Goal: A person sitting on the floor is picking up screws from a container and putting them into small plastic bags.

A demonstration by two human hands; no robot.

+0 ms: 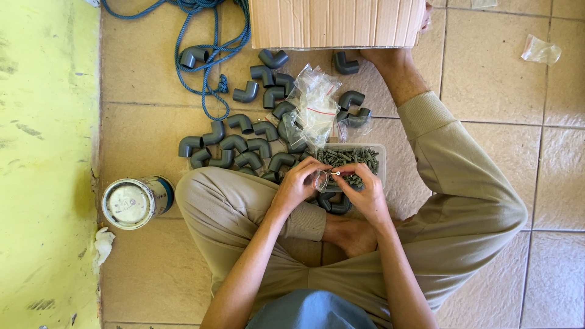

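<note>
both hands meet above the tub; left hand [297,183] pinches a small clear bag [321,180], right hand [364,194] feeds a screw [336,174] in; clear tub [381,163] of grey plugs looks full; filled bags [315,103] lie among grey pipe elbows [234,143].

Single head-worn view; we look almost straight down onto tiled floor [487,73]. Our own crossed legs [231,207] fill lower middle of frame. Forearms enter from bottom edge, left hand [298,183] and right hand [365,195] meeting near frame centre, at close range. Top of frame faces away from us, cut by cardboard box [335,23]. Yellow wall [46,152] runs down left edge. No second view, so no shared field; range near, arm's reach.
</note>
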